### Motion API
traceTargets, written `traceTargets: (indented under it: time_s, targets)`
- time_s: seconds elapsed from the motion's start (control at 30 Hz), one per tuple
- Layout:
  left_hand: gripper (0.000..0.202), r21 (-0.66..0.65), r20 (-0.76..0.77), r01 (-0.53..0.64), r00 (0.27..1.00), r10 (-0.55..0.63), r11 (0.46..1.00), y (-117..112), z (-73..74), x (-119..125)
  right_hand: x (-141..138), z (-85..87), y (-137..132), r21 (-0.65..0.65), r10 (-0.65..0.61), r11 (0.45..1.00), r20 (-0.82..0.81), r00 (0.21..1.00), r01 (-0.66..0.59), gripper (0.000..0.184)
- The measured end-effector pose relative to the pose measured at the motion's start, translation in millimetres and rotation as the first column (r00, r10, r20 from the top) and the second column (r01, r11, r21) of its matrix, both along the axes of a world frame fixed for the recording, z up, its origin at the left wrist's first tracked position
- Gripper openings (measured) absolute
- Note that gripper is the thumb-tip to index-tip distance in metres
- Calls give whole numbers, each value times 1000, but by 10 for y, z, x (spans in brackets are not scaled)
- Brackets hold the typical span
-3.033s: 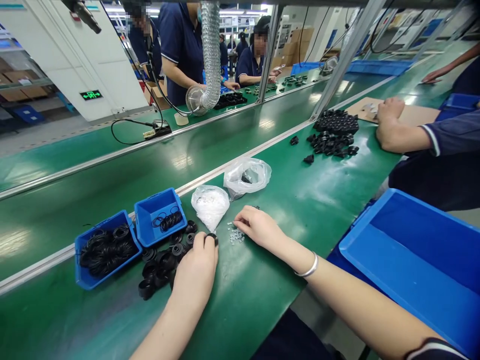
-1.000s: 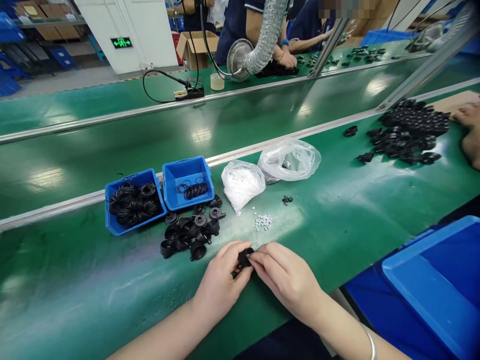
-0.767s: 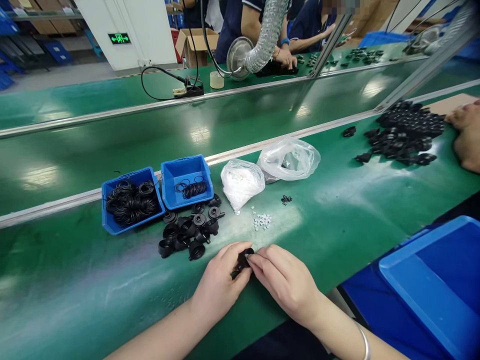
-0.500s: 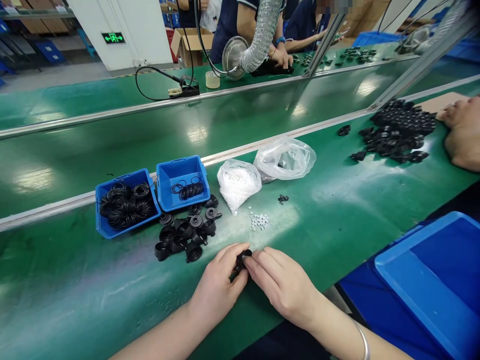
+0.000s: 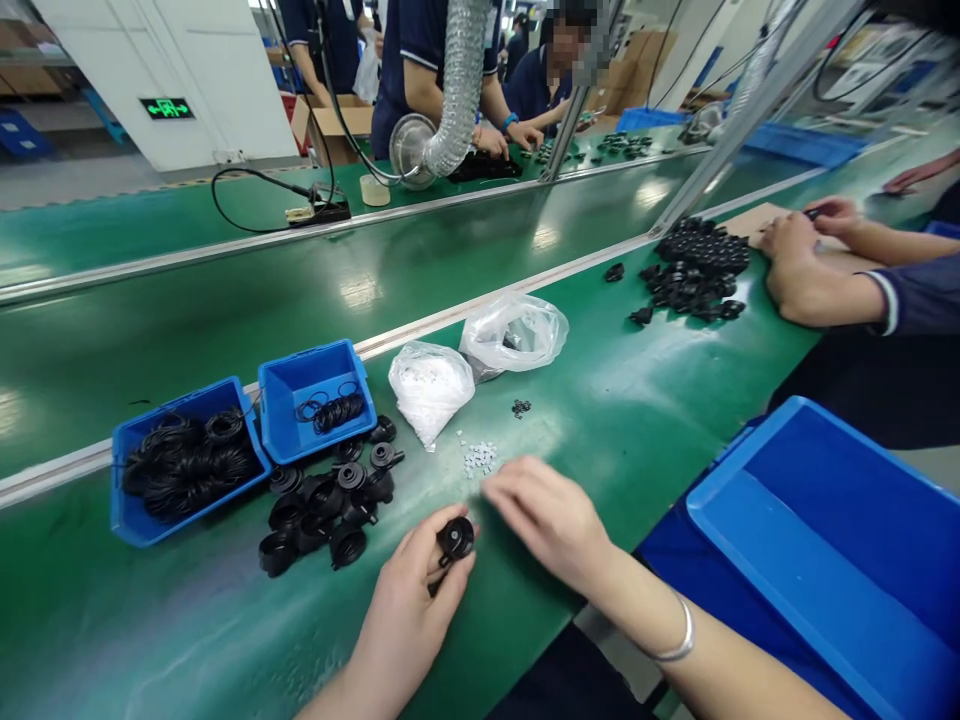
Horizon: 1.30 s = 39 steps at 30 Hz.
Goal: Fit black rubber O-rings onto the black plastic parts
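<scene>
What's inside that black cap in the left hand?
Inside the black cap, a small pale spot shows near the middle, too small to identify. The left hand covers part of its outside, and the far side cannot be seen.

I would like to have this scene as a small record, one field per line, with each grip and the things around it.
Left grip: holds round black part, hollow side showing
Right grip: fingertips blurred, near small pale pieces; whether anything is held, unclear
Left of left grip: pile of black cups
Left bin: black coils
Smaller bin: black rings
Bags: one with white contents; one open-mouthed, beside it
Far right: blue tray
</scene>
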<state>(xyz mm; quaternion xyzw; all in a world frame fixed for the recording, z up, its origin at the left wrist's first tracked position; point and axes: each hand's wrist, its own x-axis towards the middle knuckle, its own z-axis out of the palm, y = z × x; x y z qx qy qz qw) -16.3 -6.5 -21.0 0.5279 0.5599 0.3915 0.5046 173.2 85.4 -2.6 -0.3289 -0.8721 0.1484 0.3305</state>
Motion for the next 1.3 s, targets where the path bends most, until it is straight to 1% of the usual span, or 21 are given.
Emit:
traceTargets:
  time_s: [0.03,0.07,0.1,0.13,0.2,0.3,0.43,0.53,0.6,0.67,0.73,0.8,0.87,1.0,1.1,1.2,1.3]
  targets:
    - [33,-32,59,0,998,2,999,3,-4,9,85,-30,107,-23,-133,991,-10,991,133,14]
    - [33,-57,97,3,995,3,998,8,-8,15,167,-63,216,-28,-249,968,21,968,249,13]
    - [32,-78,115,5,993,4,997,15,-12,17,239,-97,320,-12,-332,943,68,941,333,13]
    - [32,-93,126,5,992,7,996,22,-14,17,296,-130,414,7,-376,926,113,920,378,14]
    - [32,-106,142,2,990,13,994,39,-17,11,355,-185,556,36,-399,916,169,901,399,16]
    - [32,-112,160,0,987,18,994,61,-21,0,337,-231,664,44,-380,925,178,908,378,17]
    - [32,-121,185,15,983,8,993,71,-23,-6,318,-236,718,33,-354,935,168,920,354,21]
    - [31,-134,213,11,977,18,991,67,-13,-3,332,-186,686,5,-337,940,147,930,340,20]
    - [32,-138,231,3,972,29,990,63,-3,0,290,-114,578,-36,-315,947,108,943,320,18]
    - [32,-135,240,2,970,30,991,62,7,0,188,-25,391,-132,-241,961,23,970,242,15]
    - [32,-125,221,-2,975,30,992,63,16,-4,49,46,161,-259,-94,963,-77,993,71,12]
    - [34,-116,180,-6,983,27,993,66,25,-10,-87,69,-45,-313,52,946,-125,991,-89,11]
    - [37,-106,128,-11,991,24,994,68,34,-16,-186,45,-172,-301,128,940,-120,984,-159,12]
    - [40,-90,33,-11,999,14,996,71,53,-22,-242,-16,-205,-236,157,958,-39,987,-161,13]
    - [40,-92,-14,-4,1000,3,996,75,66,-24,-222,-6,-180,-209,165,965,9,986,-159,14]
    - [41,-91,-27,-7,1000,5,996,80,73,-26,-199,5,-182,-185,178,968,26,984,-170,15]
    - [41,-97,11,-12,1000,13,995,85,77,-28,-171,-5,-202,-146,202,970,38,979,-194,18]
